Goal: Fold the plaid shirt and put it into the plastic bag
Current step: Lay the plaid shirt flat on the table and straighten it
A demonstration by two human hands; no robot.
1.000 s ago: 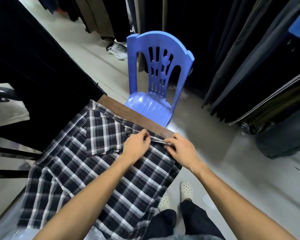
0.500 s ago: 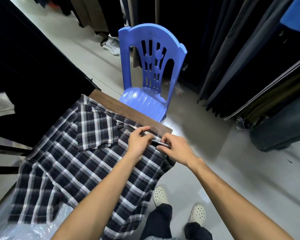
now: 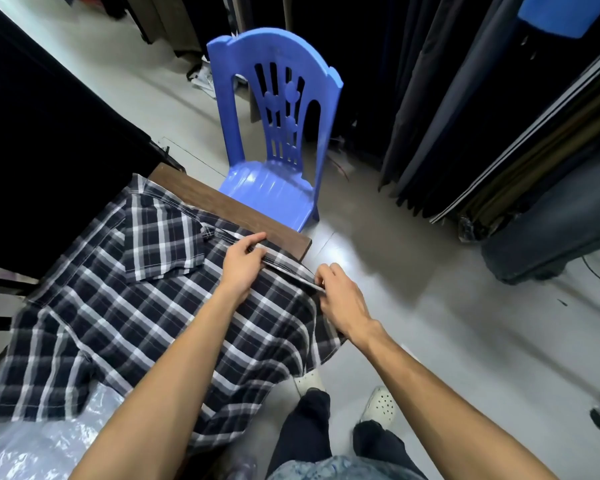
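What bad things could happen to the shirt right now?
Two things might go wrong. A big part of the plaid shirt hangs over the table edge near the person's legs, so it could slide off onto the floor when it is pulled. Also, the left hand and right hand pinch only the thin front edge, so the fold may come out crooked. The plastic bag is partly under the shirt and could get dragged along.

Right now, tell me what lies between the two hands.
In the head view, only the plaid shirt's pinched front edge spans from left hand to right hand.
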